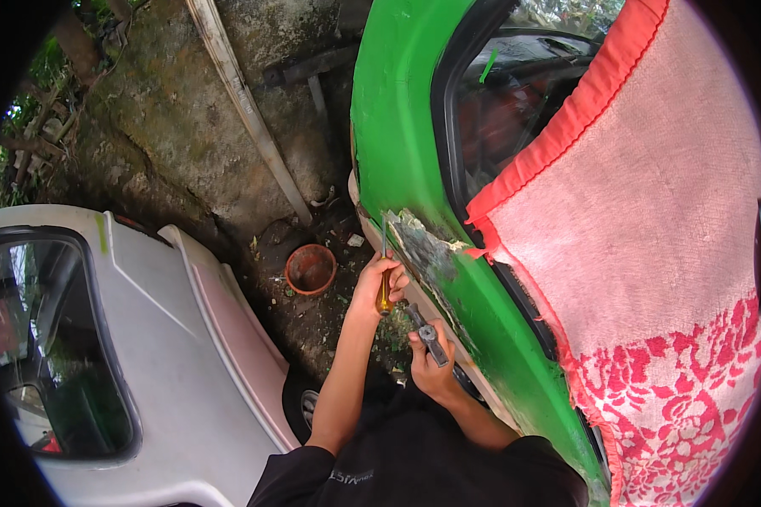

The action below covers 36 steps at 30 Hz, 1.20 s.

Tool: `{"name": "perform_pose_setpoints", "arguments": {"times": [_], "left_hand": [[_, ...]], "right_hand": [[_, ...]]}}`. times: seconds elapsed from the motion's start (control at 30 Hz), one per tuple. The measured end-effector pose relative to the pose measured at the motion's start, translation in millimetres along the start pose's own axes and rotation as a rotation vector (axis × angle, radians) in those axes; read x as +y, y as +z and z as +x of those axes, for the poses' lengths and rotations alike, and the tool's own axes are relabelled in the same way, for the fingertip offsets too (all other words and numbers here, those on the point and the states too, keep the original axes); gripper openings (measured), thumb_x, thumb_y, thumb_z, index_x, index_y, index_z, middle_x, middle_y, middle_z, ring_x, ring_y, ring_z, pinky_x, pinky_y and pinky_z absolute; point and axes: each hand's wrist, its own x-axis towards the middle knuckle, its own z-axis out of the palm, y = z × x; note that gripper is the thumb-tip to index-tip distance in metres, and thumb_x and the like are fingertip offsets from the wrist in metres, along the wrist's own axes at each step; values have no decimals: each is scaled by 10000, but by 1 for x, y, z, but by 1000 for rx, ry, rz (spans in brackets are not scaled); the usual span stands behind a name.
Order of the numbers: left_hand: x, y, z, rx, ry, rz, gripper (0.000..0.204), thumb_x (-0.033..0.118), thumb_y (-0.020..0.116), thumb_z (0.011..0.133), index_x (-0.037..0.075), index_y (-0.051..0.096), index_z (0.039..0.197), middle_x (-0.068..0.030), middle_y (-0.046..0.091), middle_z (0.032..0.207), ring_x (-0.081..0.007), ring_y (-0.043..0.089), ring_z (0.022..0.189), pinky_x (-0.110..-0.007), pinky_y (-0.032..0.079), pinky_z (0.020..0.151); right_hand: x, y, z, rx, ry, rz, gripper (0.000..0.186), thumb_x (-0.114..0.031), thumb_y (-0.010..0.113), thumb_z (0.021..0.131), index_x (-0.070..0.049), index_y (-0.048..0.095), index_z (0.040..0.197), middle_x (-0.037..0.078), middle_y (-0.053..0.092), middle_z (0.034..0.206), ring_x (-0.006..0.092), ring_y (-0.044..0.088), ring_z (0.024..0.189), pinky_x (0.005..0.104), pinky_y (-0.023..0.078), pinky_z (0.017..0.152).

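My left hand (374, 283) grips a screwdriver (385, 293) with a translucent yellow handle, held upright with its metal shaft reaching to the left edge of a cracked, flaking grey patch (427, 249) on the green car body (516, 355). Just below and to the right, my right hand (431, 363) is closed on a hammer (423, 329), its dark metal head lying a little under the screwdriver's handle. Whether the shaft's tip touches the patch I cannot tell.
A pink patterned blanket (634, 211) covers much of the green car's right side and window. A silver car (177, 338) stands at left. A terracotta pot (310, 258) sits on littered ground, and a long plank (245, 106) leans on the mossy wall behind.
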Motion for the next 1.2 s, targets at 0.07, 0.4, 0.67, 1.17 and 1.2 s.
{"name": "perform_pose_setpoints", "arguments": {"times": [0.07,0.4,0.67,1.17,1.2], "left_hand": [[1,-8,8,34,-9,-44,107,31,474,926,138,481,930,11,367,574,-84,339,444,-216,306,304],[-7,10,-8,30,-38,-18,135,20,479,901,144,449,945,1,373,559,-103,349,456,-229,297,322],[-8,-5,-4,14,-34,68,180,17,499,884,156,413,957,-12,374,550,-134,347,468,-255,270,332],[-13,25,11,-7,1,-235,179,10,468,895,65,381,748,-29,369,613,-131,338,531,-245,347,360],[-13,26,12,-20,-6,-251,193,6,468,890,64,377,729,-30,370,615,-133,338,534,-244,352,359]], "right_hand": [[0,-1,-1,-8,8,3,221,-190,622,963,-21,483,930,90,453,526,186,502,428,310,371,440],[7,-9,1,-31,44,32,231,-205,619,965,-24,481,924,101,453,531,217,495,422,325,363,438],[7,0,-2,-64,0,9,217,-195,618,963,-24,487,945,116,489,551,262,547,446,330,393,448],[-15,-10,-3,-8,-283,-97,256,-31,723,814,-2,500,937,120,627,629,303,647,524,360,471,461],[-12,-9,1,-35,-240,-126,262,-22,726,806,0,499,936,118,630,632,297,650,524,355,475,463]]}}
